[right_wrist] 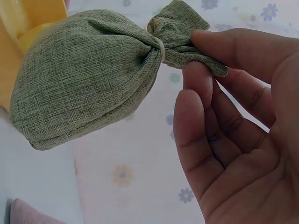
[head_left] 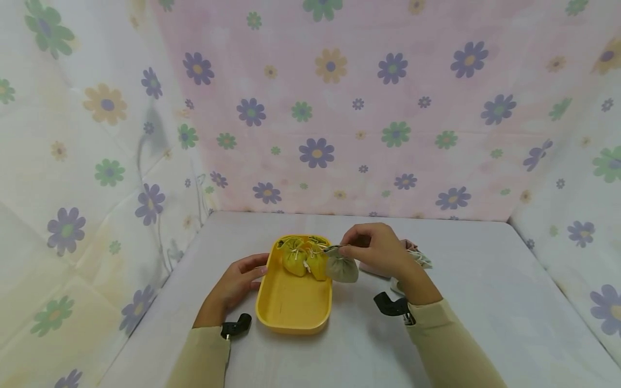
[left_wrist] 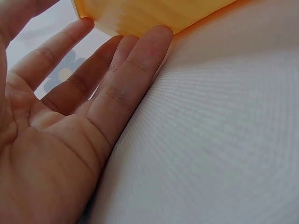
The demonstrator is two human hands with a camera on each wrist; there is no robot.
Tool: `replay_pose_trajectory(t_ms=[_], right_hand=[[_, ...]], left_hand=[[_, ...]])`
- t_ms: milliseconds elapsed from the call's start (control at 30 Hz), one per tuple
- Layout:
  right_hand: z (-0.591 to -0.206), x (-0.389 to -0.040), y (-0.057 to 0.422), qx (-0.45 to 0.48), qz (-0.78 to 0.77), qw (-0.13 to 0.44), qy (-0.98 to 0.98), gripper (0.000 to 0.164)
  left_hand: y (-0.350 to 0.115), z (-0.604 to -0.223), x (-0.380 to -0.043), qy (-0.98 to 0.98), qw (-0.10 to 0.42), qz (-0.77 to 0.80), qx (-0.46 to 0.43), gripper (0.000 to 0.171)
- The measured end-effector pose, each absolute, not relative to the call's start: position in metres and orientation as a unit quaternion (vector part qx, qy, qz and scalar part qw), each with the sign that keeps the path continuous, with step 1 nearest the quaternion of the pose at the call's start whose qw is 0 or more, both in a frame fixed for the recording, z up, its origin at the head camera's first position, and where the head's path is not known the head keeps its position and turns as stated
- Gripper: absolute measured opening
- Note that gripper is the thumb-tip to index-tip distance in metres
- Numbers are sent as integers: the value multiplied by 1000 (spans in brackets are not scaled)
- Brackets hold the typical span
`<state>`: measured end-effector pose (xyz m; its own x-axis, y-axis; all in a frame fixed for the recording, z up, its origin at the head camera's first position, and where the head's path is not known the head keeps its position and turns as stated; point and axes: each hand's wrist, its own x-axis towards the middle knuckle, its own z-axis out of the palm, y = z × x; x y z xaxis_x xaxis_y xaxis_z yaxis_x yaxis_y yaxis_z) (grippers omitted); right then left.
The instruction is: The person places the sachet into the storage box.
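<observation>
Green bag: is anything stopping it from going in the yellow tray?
Only the right rim of the yellow tray, which the green bag may need lifting over. Yellow bags sit in the far half; nothing visible blocks the near half.

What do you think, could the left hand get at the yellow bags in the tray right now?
Probably yes: the left hand touches the tray and holds no bag. The tray is uncovered, with just its wall between hand and yellow bags; the green bag hangs at the opposite side.
</observation>
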<state>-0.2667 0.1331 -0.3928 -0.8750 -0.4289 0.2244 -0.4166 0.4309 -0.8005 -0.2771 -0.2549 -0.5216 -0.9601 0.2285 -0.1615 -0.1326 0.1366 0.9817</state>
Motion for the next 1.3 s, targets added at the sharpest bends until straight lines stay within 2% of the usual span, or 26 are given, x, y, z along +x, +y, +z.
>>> replay_pose_trajectory(t_ms=[433, 900, 1300], right_hand=[[-386, -269, 105, -257, -477, 10, 840, 5], [-398, -277, 78, -290, -486, 12, 825, 5], [-409, -283, 51, -282, -471, 47, 834, 5]], left_hand=[[-254, -519, -276, 738, 139, 659, 31, 50], [-255, -519, -276, 731, 142, 666, 47, 54], [-254, -518, -275, 731, 141, 667, 24, 54]])
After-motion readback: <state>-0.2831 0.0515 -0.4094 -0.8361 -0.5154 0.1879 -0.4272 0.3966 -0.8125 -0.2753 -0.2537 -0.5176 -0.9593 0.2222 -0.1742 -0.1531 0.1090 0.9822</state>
